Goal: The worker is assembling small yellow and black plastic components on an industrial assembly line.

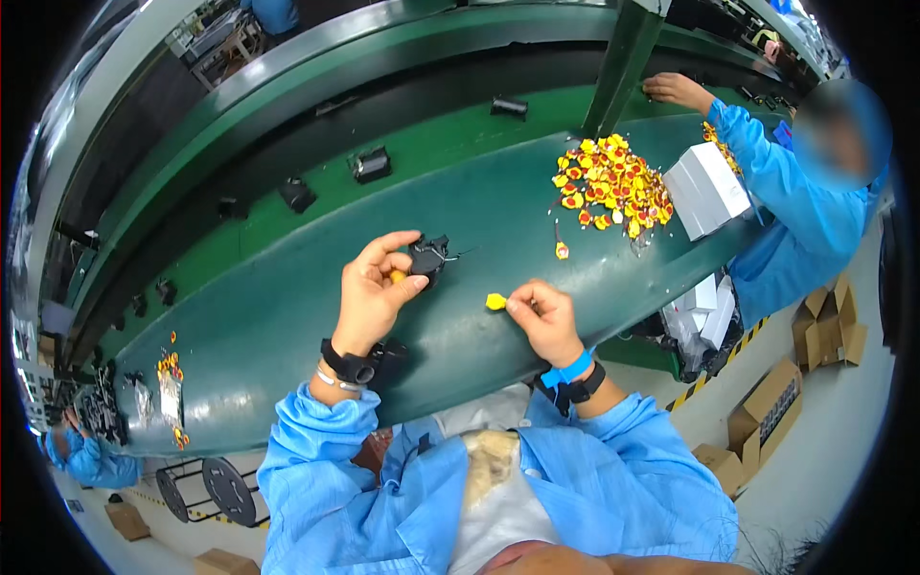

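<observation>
My left hand (pixel 372 292) is closed around a black molded part (pixel 428 259) with thin wires or prongs at its right side. A bit of yellow shows between that hand's fingers. To the right and a little lower, my right hand (pixel 542 318) pinches a small yellow piece (pixel 495 301) between thumb and fingertips. The two hands are apart, both above the green tabletop (pixel 450 345). Beside my left wrist lies another black part (pixel 389 356), partly hidden by the wrist. One loose yellow-and-red piece with a wire (pixel 562 250) rests beyond my right hand.
A heap of yellow-and-red pieces (pixel 613 182) lies against a white box (pixel 707 190). Black parts (pixel 371 165) sit along the green conveyor behind. A co-worker's hand (pixel 678 91) reaches over it at right. A green post (pixel 621 67) stands between. Small bags (pixel 171 398) lie far left.
</observation>
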Tool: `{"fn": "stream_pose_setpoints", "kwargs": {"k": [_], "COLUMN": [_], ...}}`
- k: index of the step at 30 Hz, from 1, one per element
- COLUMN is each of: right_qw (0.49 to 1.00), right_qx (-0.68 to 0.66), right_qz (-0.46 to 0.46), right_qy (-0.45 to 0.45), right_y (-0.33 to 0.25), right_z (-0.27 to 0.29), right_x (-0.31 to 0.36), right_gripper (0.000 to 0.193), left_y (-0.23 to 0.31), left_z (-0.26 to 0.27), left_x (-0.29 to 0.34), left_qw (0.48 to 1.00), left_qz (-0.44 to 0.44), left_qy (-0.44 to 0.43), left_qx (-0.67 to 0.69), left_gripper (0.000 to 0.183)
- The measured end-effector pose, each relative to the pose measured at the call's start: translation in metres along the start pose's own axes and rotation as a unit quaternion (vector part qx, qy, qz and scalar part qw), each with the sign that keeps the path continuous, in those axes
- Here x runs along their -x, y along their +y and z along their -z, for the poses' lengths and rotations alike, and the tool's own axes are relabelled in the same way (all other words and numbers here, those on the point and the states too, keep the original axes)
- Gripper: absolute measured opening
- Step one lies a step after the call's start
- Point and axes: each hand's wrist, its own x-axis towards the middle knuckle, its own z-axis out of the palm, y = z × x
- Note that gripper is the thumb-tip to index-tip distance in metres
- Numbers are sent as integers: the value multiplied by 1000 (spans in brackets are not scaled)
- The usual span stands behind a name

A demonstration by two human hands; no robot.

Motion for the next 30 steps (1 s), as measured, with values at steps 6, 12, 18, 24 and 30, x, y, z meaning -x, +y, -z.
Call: {"fn": "stream_pose_setpoints", "kwargs": {"k": [6,12,18,24,30], "right_qw": [986,968,953,963,964], "right_qx": [-132,-186,-195,-151,-116], "right_qz": [-106,-150,-190,-193,-209], "right_qy": [-5,-79,-133,-115,-115], "right_y": [-15,-43,-56,-58,-65], "right_z": [-2,-20,-35,-41,-55], "right_x": [8,29,37,39,39], "right_gripper": [4,5,6,7,8], "left_y": [-29,-42,-41,-41,-44], "left_z": [-13,-18,-18,-16,-14], "left_x": [72,102,111,113,112], "left_qw": [996,994,997,995,997], "left_qz": [26,25,31,35,32], "left_qy": [62,74,64,47,49], "left_qx": [51,73,3,79,54], "left_gripper": [50,53,51,47,43]}}
